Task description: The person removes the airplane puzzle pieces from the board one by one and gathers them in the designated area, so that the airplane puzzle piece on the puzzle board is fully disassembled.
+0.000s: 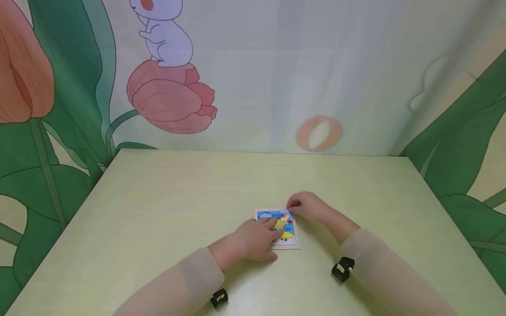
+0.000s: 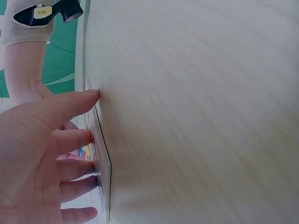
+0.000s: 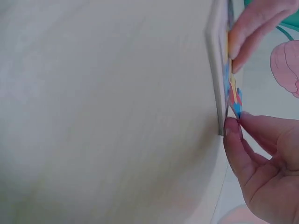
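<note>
A small picture puzzle board (image 1: 292,246) with a pale border lies on the table, showing a yellow aeroplane on blue. My left hand (image 1: 257,239) is spread over its left and lower part, fingertips touching the picture. In the left wrist view the left thumb (image 2: 86,97) rests at the board's near edge, the fingers fairly straight. At the upper right corner, my right hand (image 1: 311,206) pinches a puzzle piece (image 3: 237,103) between thumb and fingertips. Blue and red show on this piece, which stands tilted up from the board in the right wrist view. The left hand hides part of the picture.
The pale wooden table (image 1: 166,193) extends around the board on all sides. Behind it hangs a curtain (image 1: 253,79) printed with flowers and a white animal. A black wrist camera (image 1: 342,269) hangs below the right sleeve, another (image 1: 219,298) below the left.
</note>
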### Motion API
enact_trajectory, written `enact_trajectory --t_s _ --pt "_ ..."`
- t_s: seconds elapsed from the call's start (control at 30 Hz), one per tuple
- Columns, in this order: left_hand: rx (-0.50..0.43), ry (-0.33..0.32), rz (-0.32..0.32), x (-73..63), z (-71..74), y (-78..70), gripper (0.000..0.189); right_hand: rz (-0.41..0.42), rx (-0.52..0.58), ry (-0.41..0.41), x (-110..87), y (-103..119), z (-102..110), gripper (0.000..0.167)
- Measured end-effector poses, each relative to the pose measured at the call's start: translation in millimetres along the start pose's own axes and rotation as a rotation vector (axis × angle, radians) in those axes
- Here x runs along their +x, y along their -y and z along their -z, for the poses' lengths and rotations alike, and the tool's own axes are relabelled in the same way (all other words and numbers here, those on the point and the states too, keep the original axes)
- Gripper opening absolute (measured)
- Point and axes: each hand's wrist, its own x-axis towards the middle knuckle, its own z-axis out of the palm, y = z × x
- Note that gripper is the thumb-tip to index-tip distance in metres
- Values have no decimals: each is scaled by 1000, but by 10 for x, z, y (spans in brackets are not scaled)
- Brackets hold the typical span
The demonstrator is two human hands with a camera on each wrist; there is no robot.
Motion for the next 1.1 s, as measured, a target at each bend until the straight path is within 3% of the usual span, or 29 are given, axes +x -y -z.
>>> enact_trajectory --t_s 0.13,0.5,0.77,1.1 --pt "8 8 9 28 -7 -6 65 35 47 9 -16 -44 36 10" --pt "-7 0 5 13 -21 -1 65 -16 285 11 4 -222 -10 13" --pt "-6 2 3 1 -6 -6 65 -75 336 1 -46 -161 17 13" --pt "9 9 9 -29 -53 -10 77 -50 363 -6 -62 -182 0 14"
